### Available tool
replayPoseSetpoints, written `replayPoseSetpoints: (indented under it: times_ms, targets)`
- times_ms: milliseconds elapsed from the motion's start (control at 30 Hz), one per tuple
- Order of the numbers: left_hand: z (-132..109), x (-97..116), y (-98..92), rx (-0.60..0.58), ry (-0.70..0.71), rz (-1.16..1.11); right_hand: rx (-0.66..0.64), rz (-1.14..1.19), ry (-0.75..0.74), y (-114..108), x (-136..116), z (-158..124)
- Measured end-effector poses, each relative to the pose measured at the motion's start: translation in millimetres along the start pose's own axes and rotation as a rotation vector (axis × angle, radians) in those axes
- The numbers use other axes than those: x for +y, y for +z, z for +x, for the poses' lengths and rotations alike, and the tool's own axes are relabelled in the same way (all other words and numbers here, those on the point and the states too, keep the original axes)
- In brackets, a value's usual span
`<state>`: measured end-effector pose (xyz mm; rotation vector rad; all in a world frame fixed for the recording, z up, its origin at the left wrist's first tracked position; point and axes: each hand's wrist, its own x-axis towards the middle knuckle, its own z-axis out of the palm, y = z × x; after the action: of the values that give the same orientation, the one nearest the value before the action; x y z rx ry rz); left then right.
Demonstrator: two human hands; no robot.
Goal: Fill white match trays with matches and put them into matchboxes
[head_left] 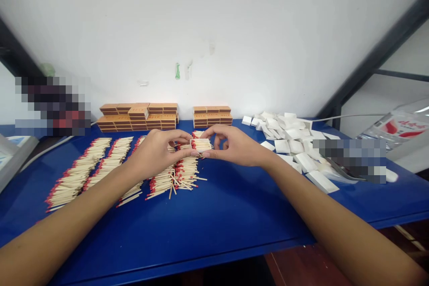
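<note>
Between my two hands is a small white matchbox tray with red-tipped matches lying in it. My left hand pinches its left end between thumb and fingers. At the other end, my right hand grips it with thumb below and curled fingers above. The tray is held over a row of loose matches, some of which stray out toward the front. More rows of matches lie to the left, partly hidden behind my left hand and forearm.
Orange-brown matchboxes stand stacked along the wall in a wider pile and a smaller pile. White matchbox trays lie heaped at right on the blue table. A plastic bag and blurred-out areas sit at the sides.
</note>
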<state>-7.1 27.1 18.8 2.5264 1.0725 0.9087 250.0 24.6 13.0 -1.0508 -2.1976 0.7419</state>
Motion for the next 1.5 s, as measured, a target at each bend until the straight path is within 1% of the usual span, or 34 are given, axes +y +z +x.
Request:
replayPoseSetpoints:
  times_ms: [133,200,267,300,333,400,467,500,633,667,700,733,867,967,1100,1300,1500]
  targets:
    - [0,-2,1.7,-0.012,-0.004,0.006,0.005,-0.027,0.009,-1,0,0]
    - [1,-7,0.6,-0.012,0.005,0.049,0.027,-0.047,0.018,0,0,1]
    - [2,-17,-3.7,0.04,0.02,0.122,0.047,-0.068,0.037,0,0,1]
    - [3,-23,-7.2,0.095,0.022,0.163,0.053,-0.075,0.05,0,-1,1]
    - [4,-31,-11.6,0.176,0.022,0.216,0.056,-0.077,0.063,0,-1,1]
    - [6,-48,-22.3,0.379,-0.03,0.378,0.06,-0.081,0.081,1,-1,1]
    - [6,-64,-33.8,0.532,-0.155,0.51,0.065,-0.089,0.083,1,-1,1]
    - [6,-70,-39.0,0.558,-0.22,0.548,0.069,-0.095,0.08,1,-1,1]
    - [4,-87,-52.3,0.522,-0.439,0.623,0.089,-0.112,0.066,2,2,2]
    - [3,-90,-53.6,0.479,-0.475,0.631,0.094,-0.116,0.064,2,3,2]
    - [3,-92,-54.3,0.461,-0.517,0.634,0.099,-0.12,0.063,2,3,2]
    - [2,-94,-54.6,0.43,-0.532,0.63,0.104,-0.124,0.064,2,3,2]
    - [2,-102,-54.7,0.434,-0.537,0.611,0.108,-0.125,0.072,3,1,3]
    - [3,-103,-54.7,0.434,-0.534,0.612,0.102,-0.112,0.061,4,0,3]
    - [5,-100,-54.7,0.428,-0.532,0.616,0.099,-0.108,0.056,5,1,3]
    - [8,-95,-55.5,0.403,-0.587,0.586,0.109,-0.121,0.037,5,2,3]
    - [11,-92,-56.2,0.373,-0.644,0.665,0.112,-0.121,0.031,4,3,3]
